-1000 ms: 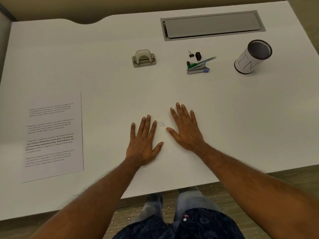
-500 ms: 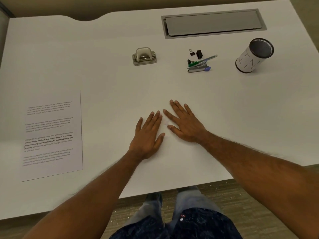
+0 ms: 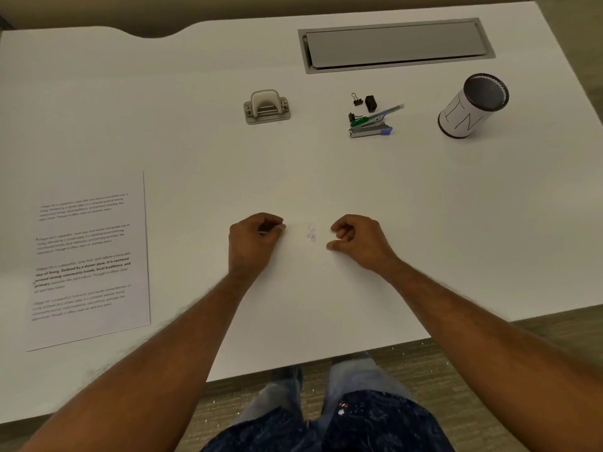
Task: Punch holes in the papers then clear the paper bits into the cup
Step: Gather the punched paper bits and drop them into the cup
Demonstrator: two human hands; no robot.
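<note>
A small heap of pale paper bits (image 3: 311,233) lies on the white desk (image 3: 195,151) between my two hands. My left hand (image 3: 253,244) rests just left of the heap with its fingers curled under; nothing shows in it. On the other side, my right hand (image 3: 355,243) has curled fingers too and holds nothing visible. The printed papers (image 3: 88,259) lie flat at the desk's left. A grey hole punch (image 3: 267,106) stands at the back centre. The white cup (image 3: 471,106) with a dark mouth stands far right.
A stapler with a green and a blue part (image 3: 372,123) and black binder clips (image 3: 363,101) lie between punch and cup. A grey cable hatch (image 3: 394,44) is set into the desk's far side. The desk's front edge runs just below my forearms.
Both hands lay flat and close together with fingers spread over the bits. They have now drawn apart and curled their fingers, uncovering the gathered heap between them.
</note>
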